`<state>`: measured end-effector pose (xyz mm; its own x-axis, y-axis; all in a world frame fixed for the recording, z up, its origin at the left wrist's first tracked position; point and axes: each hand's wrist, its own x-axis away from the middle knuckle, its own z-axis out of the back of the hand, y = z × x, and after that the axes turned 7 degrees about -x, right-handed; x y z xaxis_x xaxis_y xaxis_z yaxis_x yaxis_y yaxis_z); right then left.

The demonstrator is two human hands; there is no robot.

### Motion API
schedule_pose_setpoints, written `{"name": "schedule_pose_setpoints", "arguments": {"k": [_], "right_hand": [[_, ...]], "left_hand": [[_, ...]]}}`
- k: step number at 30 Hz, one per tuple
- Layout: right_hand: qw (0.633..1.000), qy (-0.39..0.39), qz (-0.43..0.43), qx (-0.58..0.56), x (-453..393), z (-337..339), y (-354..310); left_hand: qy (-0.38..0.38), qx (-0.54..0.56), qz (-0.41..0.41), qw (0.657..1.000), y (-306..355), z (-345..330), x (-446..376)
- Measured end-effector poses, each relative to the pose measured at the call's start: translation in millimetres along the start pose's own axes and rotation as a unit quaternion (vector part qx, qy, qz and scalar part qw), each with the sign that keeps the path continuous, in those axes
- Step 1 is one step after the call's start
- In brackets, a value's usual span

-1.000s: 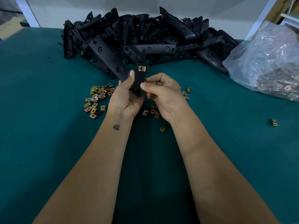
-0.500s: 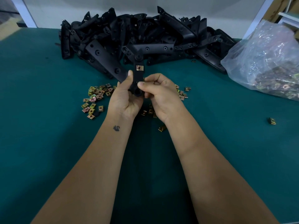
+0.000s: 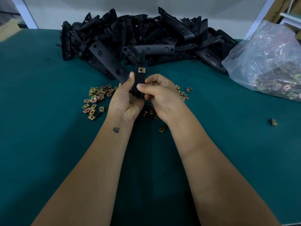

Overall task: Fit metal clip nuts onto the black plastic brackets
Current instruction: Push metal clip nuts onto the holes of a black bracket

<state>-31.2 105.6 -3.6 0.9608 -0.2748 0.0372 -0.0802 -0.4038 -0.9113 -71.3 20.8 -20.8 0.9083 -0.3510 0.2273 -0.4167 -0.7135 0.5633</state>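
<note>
A black plastic bracket (image 3: 139, 79) stands upright between both hands above the green table. A brass-coloured clip nut (image 3: 141, 69) sits on its upper part. My left hand (image 3: 126, 101) grips the bracket's lower left side, thumb up along its edge. My right hand (image 3: 160, 93) pinches the bracket from the right, thumb across its front near the lower hole. Loose clip nuts (image 3: 96, 99) lie scattered on the table left of the hands, and more clip nuts (image 3: 183, 92) lie to the right and beneath the wrists.
A big heap of black brackets (image 3: 138, 38) fills the back of the green table (image 3: 48, 144). A clear plastic bag of clip nuts (image 3: 270, 62) sits at the right. One stray nut (image 3: 273, 122) lies far right, another (image 3: 162, 129) by my right wrist.
Both hands keep their hold on the bracket; the view has shifted slightly and the right thumb has slid a little along the bracket's front.
</note>
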Motion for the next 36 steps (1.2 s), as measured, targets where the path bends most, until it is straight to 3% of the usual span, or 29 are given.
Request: {"name": "schedule_pose_setpoints", "arguments": {"k": [6,10,14,18,26,32,36], "right_hand": [[0.999,0.036,0.008,0.005,2.1,-8.7,3.9],[0.998,0.056,0.003,0.017,3.1,-8.4,3.2],[0.990,0.092,0.085,0.070,3.7,-7.8,1.5],[0.954,0.105,0.185,0.211,6.1,-9.2,6.4],[0.854,0.120,0.298,0.409,8.7,-10.2,12.8],[0.799,0.133,0.372,0.453,11.4,-9.6,11.9],[0.802,0.125,0.370,0.452,11.4,-11.2,12.6]], "left_hand": [[0.016,0.031,-0.008,0.999,0.4,-1.7,1.1],[0.014,-0.004,-0.009,1.000,-0.3,-1.6,1.2],[-0.013,0.002,0.004,1.000,0.5,-1.2,-0.3],[-0.033,0.053,-0.001,0.998,2.5,0.8,0.5],[-0.046,0.068,-0.019,0.996,1.1,2.3,4.6],[-0.054,0.063,-0.005,0.997,1.7,1.7,4.8],[-0.059,0.064,-0.001,0.996,2.0,2.2,5.2]]}}
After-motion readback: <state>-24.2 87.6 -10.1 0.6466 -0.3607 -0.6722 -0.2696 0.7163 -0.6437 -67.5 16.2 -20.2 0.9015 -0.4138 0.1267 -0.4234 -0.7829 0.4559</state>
